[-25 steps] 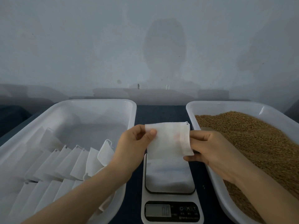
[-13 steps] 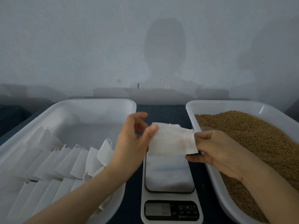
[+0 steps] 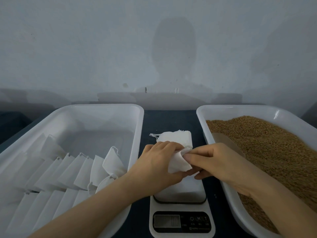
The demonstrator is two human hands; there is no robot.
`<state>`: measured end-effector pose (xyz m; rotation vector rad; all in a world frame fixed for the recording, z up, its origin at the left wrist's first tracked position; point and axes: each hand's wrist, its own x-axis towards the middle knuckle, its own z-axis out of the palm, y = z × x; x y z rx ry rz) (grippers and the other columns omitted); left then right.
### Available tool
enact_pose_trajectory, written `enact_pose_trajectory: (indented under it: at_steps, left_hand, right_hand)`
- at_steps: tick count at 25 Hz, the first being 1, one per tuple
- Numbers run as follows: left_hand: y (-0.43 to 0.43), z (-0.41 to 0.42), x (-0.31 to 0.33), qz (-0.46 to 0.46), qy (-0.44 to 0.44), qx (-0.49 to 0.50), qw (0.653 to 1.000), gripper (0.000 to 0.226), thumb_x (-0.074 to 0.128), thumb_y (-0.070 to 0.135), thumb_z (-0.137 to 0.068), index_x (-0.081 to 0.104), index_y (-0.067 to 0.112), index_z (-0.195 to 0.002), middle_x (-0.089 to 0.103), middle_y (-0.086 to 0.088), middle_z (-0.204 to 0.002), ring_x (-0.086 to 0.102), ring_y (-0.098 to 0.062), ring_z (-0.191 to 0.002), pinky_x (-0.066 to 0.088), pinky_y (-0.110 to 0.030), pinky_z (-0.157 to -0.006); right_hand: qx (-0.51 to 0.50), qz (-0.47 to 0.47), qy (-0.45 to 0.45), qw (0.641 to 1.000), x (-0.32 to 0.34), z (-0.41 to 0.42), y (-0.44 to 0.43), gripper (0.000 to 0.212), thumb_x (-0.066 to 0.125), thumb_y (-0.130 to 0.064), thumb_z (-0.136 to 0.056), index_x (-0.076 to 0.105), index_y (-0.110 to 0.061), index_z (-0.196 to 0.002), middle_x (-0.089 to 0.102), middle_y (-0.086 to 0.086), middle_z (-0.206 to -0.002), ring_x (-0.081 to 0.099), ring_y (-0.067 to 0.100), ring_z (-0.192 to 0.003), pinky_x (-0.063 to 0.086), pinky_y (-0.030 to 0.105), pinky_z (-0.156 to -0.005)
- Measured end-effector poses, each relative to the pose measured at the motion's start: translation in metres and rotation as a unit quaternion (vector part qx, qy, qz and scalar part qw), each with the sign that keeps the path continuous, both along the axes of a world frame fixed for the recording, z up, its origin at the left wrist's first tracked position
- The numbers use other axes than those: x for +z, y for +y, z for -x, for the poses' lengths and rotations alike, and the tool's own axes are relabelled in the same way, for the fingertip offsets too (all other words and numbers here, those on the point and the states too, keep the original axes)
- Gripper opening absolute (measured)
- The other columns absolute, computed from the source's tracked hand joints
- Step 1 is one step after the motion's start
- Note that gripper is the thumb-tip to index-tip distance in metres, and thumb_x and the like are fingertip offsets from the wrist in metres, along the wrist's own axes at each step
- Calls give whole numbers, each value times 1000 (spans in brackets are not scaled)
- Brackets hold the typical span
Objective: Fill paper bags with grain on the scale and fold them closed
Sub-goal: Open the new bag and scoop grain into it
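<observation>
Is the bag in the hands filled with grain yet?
Empty, it seems: the bag looks flat and limp between left hand and right hand; no bulge shows.

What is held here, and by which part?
A white paper bag: the left hand grips its left side, the right hand pinches its near right edge.

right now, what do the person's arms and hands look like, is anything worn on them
Both are bare. The left hand and right hand have no gloves, rings or watch showing, and the forearms carry no sleeves as far as the frame reaches. The right thumbnail looks short and unpainted.
</observation>
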<state>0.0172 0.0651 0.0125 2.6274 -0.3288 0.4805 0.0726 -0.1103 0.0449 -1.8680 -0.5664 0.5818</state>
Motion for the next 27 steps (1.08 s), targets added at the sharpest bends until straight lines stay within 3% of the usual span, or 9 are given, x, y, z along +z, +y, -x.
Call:
enact_pose_trajectory:
  at_steps: [3, 6, 8, 9, 13, 16, 20, 24, 27]
  left_hand:
    - [1, -2, 1, 38, 75, 13, 996, 53, 71, 45, -78, 45, 31, -123, 41, 27, -104, 35, 8, -91, 30, -18, -86]
    - [3, -2, 2, 56, 136, 24, 989, 59, 72, 50, -75, 39, 37, -122, 41, 26, -109, 43, -2, -98, 34, -20, -83]
    - [3, -3, 4, 70, 167, 28, 983, 62, 73, 54, -73, 37, 40, -122, 44, 23, -114, 46, -8, -102, 39, -24, -85]
    - [3, -3, 4, 73, 178, 29, 981, 64, 73, 55, -72, 36, 40, -122, 45, 21, -118, 47, -10, -104, 42, -27, -87]
    - [4, -3, 5, 69, 185, 31, 980, 66, 72, 59, -70, 33, 43, -120, 42, 21, -114, 45, -12, -106, 39, -27, -87]
    - [2, -2, 7, 78, 188, 28, 979, 61, 73, 58, -70, 32, 45, -114, 41, 21, -110, 46, -12, -103, 39, -28, -87]
    - [2, -1, 8, 78, 175, 26, 981, 57, 73, 54, -72, 31, 44, -109, 43, 20, -106, 46, -10, -98, 37, -28, -85]
    - [2, -2, 7, 73, 181, 23, 981, 58, 73, 54, -73, 31, 43, -113, 42, 19, -108, 46, -9, -99, 41, -30, -90]
    - [2, -2, 7, 62, 182, 22, 981, 61, 72, 54, -74, 33, 41, -119, 40, 20, -108, 45, -9, -99, 39, -29, -91]
  right_hand:
    - [-24, -3, -3, 1000, 4, -1, -5, 15, 60, -32, -89, 74, -27, -90, 74, -8, -84, 71, 9, -77, 58, 23, -68]
    - [-155, 26, -172, 972, 10, -11, -19, 15, 55, -32, -89, 69, -26, -89, 72, -10, -79, 67, 2, -70, 56, 18, -62]
    - [-218, 171, -305, 911, 15, -23, -38, 16, 55, -34, -90, 65, -22, -93, 67, -9, -81, 58, -3, -64, 43, 10, -52]
    - [-215, 265, -314, 886, 14, -27, -50, 19, 55, -37, -91, 63, -20, -95, 64, -7, -80, 55, -3, -63, 39, 9, -49]
    - [-115, 546, -176, 811, -10, -34, -80, 35, 53, -56, -87, 55, -21, -81, 63, -3, -73, 63, 10, -62, 55, 27, -61]
    - [-120, 544, -174, 812, -17, -39, -84, 42, 46, -55, -91, 56, -19, -72, 62, -2, -67, 62, 13, -60, 55, 30, -64]
    - [-187, 485, -200, 830, -9, -44, -92, 33, 56, -43, -88, 52, -14, -73, 58, 1, -65, 56, 15, -53, 42, 24, -47]
    - [-245, 496, -298, 778, -3, -41, -123, 24, 63, -38, -83, 46, -22, -89, 59, -3, -66, 59, 12, -51, 53, 31, -48]
    - [-268, 530, -333, 733, -7, -41, -137, 19, 55, -25, -89, 51, -19, -106, 55, -2, -71, 56, 15, -59, 54, 34, -57]
